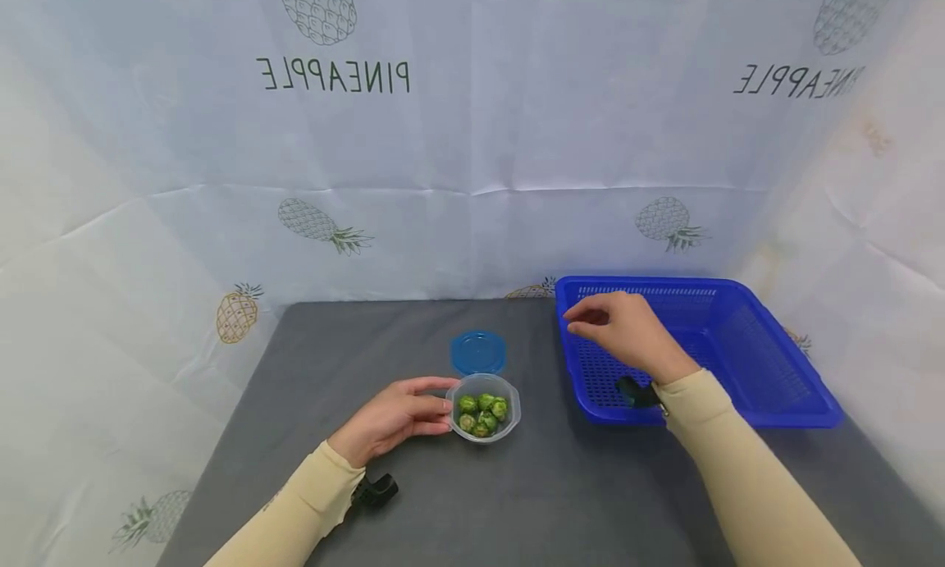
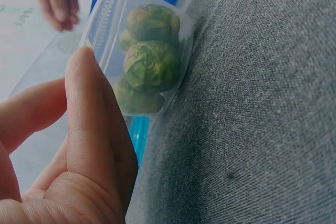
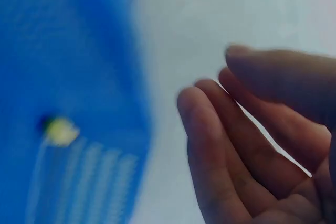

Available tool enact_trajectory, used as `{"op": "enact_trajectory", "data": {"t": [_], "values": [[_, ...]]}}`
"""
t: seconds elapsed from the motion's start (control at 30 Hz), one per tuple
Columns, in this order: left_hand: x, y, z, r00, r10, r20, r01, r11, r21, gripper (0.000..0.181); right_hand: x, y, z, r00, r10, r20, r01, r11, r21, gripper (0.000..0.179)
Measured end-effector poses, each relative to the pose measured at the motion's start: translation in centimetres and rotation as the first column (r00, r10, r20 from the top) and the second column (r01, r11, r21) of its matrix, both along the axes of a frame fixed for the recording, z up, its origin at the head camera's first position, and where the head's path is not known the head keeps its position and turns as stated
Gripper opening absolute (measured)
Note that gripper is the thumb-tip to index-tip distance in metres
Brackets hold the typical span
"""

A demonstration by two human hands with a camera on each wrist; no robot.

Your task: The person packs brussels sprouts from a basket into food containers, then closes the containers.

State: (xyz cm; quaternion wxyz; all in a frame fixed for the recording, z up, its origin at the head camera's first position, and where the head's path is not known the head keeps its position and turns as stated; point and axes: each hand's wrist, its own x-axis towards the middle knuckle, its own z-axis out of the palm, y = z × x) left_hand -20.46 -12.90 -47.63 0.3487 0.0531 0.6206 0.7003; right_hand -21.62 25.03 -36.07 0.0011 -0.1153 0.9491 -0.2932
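Observation:
A small clear plastic tub (image 1: 514, 416) stands on the dark grey table, holding several Brussels sprouts (image 1: 485, 417). My left hand (image 1: 402, 411) holds the tub at its left side, the thumb (image 2: 86, 82) right at the rim. Over the left part of a blue plastic basket (image 1: 760, 362) hovers my right hand (image 1: 627, 333), fingers loosely bent, thumb apart from them, nothing between. In the right wrist view, a blurred yellow-green thing (image 3: 62, 131) shows against the basket (image 3: 79, 66), beyond the fingertips (image 3: 191, 103).
A round blue lid (image 1: 478, 352) lies just behind the tub on the grey tabletop (image 1: 347, 345). White sheets with pineapple prints (image 1: 472, 140) hang behind the table and along both sides. A dark camera sits on each wrist.

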Motion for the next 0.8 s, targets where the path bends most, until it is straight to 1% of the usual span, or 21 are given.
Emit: {"op": "enact_trajectory", "data": {"t": [0.07,0.17,0.23,0.3,0.37,0.47,0.63,0.8], "values": [[0.0,-0.2,0.0,1.0,0.001,-0.006,-0.001,1.0,0.001,0.06,-1.8,1.8,-0.5,0.998,-0.039,0.042,0.039,0.999,-0.001,0.023],[0.0,-0.6,0.0,1.0,0.005,-0.007,-0.005,1.0,-0.004,0.06,-4.3,3.6,-1.9,0.991,-0.066,0.116,0.068,0.998,-0.014,0.029],[0.1,-0.8,-0.1,1.0,0.008,-0.002,-0.008,1.0,-0.008,0.06,-5.5,4.3,-3.0,0.982,-0.065,0.178,0.074,0.996,-0.04,0.034],[0.2,-0.9,-0.1,1.0,0.01,0.007,-0.01,1.0,-0.009,0.061,-6.4,4.7,-4.0,0.97,-0.063,0.235,0.081,0.994,-0.069,0.037],[0.2,-0.9,0.0,1.0,0.011,0.01,-0.01,1.0,-0.007,0.062,-7.0,4.8,-4.8,0.96,-0.063,0.275,0.091,0.992,-0.091,0.038],[0.2,-0.7,0.0,1.0,0.008,0.012,-0.008,1.0,0.001,0.062,-7.6,4.9,-5.6,0.948,-0.069,0.311,0.111,0.987,-0.119,0.038],[0.1,-0.2,0.1,1.0,0.001,0.018,-0.001,1.0,0.009,0.061,-8.0,5.1,-6.2,0.924,-0.088,0.372,0.152,0.978,-0.145,0.037],[0.1,0.1,0.1,1.0,-0.002,0.023,0.002,1.0,0.016,0.061,-8.2,5.2,-6.5,0.906,-0.082,0.415,0.176,0.965,-0.193,0.039]]}}
